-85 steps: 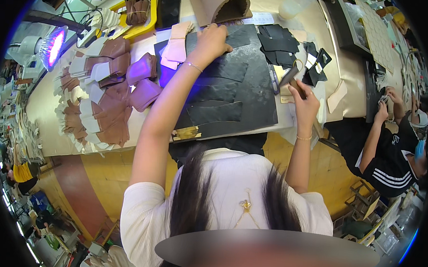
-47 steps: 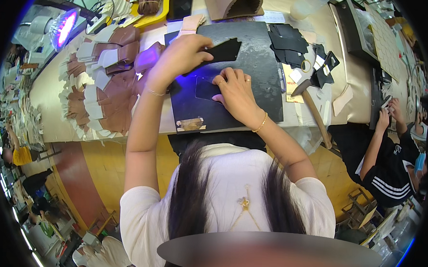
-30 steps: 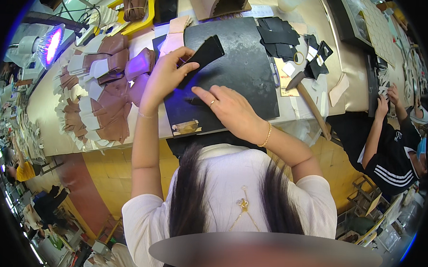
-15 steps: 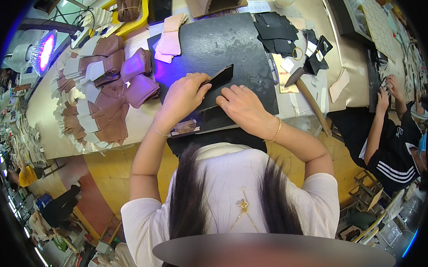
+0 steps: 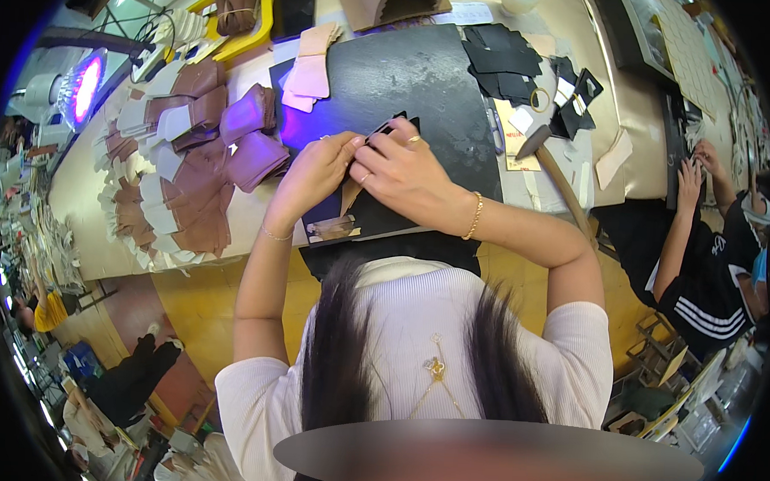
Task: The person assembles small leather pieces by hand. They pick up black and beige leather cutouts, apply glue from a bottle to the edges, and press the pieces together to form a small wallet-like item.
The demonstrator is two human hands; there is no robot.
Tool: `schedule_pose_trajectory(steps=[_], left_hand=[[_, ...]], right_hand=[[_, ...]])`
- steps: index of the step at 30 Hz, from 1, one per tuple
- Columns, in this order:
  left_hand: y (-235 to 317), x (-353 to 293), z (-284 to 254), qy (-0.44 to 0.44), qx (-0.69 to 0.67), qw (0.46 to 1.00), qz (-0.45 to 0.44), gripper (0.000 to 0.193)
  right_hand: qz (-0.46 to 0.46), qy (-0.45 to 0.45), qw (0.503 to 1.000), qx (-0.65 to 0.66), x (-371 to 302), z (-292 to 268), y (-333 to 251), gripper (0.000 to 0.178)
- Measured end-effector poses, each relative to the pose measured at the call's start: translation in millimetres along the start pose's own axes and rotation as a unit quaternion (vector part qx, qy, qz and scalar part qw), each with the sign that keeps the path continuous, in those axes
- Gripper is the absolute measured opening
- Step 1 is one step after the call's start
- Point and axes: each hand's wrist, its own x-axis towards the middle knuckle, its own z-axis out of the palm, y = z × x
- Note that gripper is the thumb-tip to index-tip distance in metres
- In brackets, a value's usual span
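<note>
Over the black work slab (image 5: 431,75), my two hands meet on a thin, flat black piece that looks like leather (image 5: 415,122). My left hand (image 5: 319,169) pinches its near left end between thumb and fingers. Curled over it from the right, my right hand (image 5: 404,168) covers most of the piece, so only its dark far edges show. Below my hands, a brown edge and another dark flat piece (image 5: 378,213) lie on the slab. A small patch of clear tape (image 5: 332,229) sits at the slab's near left corner.
Left stand fanned brown and white pieces (image 5: 181,189), with pink pieces (image 5: 308,78) behind. Right are stacked black pieces (image 5: 500,61), a wooden-handled hammer (image 5: 568,184) and a yellow packet (image 5: 513,130). A lit lamp (image 5: 82,87) hangs far left. A co-worker's hands (image 5: 694,172) work at right.
My right hand has moved left and up, onto the black piece beside my left hand. The piece, which stood tilted and plainly visible, is now mostly covered. My left hand has shifted slightly left.
</note>
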Motion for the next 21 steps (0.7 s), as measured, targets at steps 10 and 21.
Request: schedule_pose_trajectory(steps=[10, 21], left_hand=[[19, -23, 9, -0.011, 0.032, 0.999, 0.010, 0.053], [15, -37, 14, 0.154, 0.250, 0.950, 0.108, 0.031]], right_hand=[[-0.024, -0.125, 0.991, 0.032, -7, -12, 28, 0.009], [0.159, 0.090, 0.978, 0.105, -30, -51, 80, 0.058]])
